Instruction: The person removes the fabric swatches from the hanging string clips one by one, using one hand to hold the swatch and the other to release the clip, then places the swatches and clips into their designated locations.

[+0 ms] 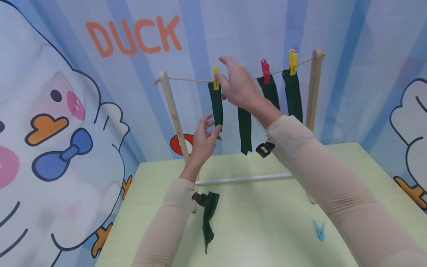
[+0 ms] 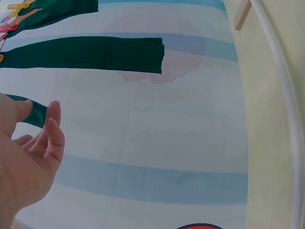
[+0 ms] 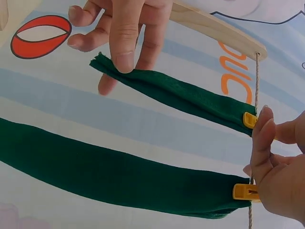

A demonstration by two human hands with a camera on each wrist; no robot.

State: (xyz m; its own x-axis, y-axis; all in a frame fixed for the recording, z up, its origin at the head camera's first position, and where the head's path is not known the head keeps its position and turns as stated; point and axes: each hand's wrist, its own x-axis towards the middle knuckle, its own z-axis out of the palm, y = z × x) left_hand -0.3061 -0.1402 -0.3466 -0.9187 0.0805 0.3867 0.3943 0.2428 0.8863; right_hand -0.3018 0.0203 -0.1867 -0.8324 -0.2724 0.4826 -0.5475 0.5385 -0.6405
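A short rope between wooden posts carries several dark green fabric strips held by clothespins. My left hand [image 1: 204,141] pinches the lower end of the leftmost strip [image 3: 181,93] between thumb and fingers. At that strip's top, my right hand [image 1: 240,83] holds a yellow clothespin [image 1: 216,78] that sits on strip and rope; its index finger is raised above the pin. The fingers partly cover the pin's handles in the right wrist view. Just beside hangs a second strip [image 1: 245,131] under another yellow clothespin [image 3: 245,192], mostly behind the right hand in the head view.
Farther right, a red clothespin [image 1: 265,72] and a yellow pair of handles hold two more strips. A loose green strip [image 1: 209,220] and a blue clothespin [image 1: 319,230] lie on the pale table [image 1: 260,222]. A white bar [image 1: 245,179] spans the posts low down.
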